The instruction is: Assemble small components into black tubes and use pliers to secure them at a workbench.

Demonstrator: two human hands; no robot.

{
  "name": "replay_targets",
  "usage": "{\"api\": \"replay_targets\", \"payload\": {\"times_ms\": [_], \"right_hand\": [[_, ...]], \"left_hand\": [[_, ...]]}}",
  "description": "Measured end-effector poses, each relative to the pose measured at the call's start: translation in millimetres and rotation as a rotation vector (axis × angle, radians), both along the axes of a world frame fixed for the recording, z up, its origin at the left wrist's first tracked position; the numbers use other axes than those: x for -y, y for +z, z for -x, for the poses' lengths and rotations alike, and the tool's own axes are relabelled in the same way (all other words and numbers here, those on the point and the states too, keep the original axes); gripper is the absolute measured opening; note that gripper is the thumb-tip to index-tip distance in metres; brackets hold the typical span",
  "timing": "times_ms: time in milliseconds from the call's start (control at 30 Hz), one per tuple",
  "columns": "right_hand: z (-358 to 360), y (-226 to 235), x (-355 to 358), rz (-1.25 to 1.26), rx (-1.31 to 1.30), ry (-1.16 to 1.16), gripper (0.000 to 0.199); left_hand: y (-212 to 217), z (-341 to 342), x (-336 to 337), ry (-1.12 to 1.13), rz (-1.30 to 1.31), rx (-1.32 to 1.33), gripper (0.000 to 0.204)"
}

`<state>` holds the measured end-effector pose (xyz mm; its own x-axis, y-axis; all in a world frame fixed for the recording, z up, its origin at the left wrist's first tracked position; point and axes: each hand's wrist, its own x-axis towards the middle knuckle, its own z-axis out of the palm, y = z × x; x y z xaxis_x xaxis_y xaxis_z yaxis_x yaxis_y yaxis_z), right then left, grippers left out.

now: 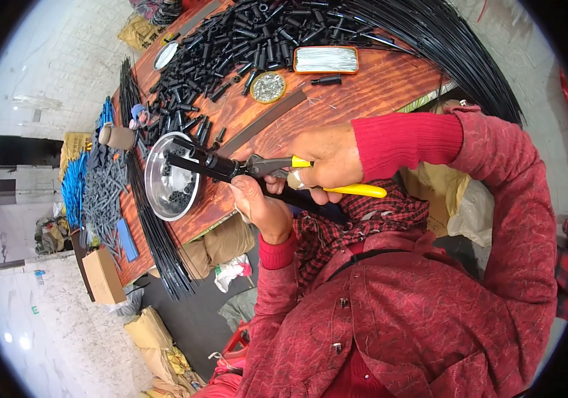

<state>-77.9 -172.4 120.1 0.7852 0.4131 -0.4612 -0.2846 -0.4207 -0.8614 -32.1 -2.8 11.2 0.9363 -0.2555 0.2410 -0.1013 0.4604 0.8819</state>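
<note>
My right hand (329, 158) is wrapped round the yellow handles of a pair of pliers (360, 190). The metal jaws are at a black plastic fitting (221, 164), and whether they bite on it I cannot tell. Below the jaws, my left hand (263, 207) is closed on a long black tube (198, 167), with the thumb along its underside. The tube's far end reaches over a see-through plastic bowl (153, 189) with small black rings (179, 199) inside. Part of the tube is hidden behind my fingers.
A heap of black tubular fittings (231, 50) covers the far tabletop (343, 96). A round tub of small metal pieces (268, 87) and an orange-rimmed tray of pale thin rods (327, 60) stand there. Long black rods (155, 239) hang off the left edge; grey pieces (104, 192) lie beyond.
</note>
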Motion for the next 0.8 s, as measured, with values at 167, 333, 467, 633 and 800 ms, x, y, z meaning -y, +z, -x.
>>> {"api": "replay_targets", "payload": {"times_ms": [167, 333, 467, 633, 800], "right_hand": [[-4, -24, -7, -0.101, 0.024, 0.000, 0.027], [-3, -32, -7, -0.161, 0.030, 0.002, 0.025], [-1, -32, -5, -0.166, 0.037, -0.015, 0.025], [0, -33, 0, -0.199, 0.066, -0.002, 0.024], [1, -31, 2, -0.207, 0.092, 0.034, 0.021]], "left_hand": [[-5, -11, -14, -0.140, 0.182, -0.067, 0.044], [-4, -12, -13, -0.154, 0.189, -0.082, 0.054], [-2, -13, -11, -0.188, 0.198, -0.070, 0.057], [3, -11, -10, -0.250, 0.214, -0.085, 0.063], [1, -12, -12, -0.268, 0.196, -0.095, 0.066]]}}
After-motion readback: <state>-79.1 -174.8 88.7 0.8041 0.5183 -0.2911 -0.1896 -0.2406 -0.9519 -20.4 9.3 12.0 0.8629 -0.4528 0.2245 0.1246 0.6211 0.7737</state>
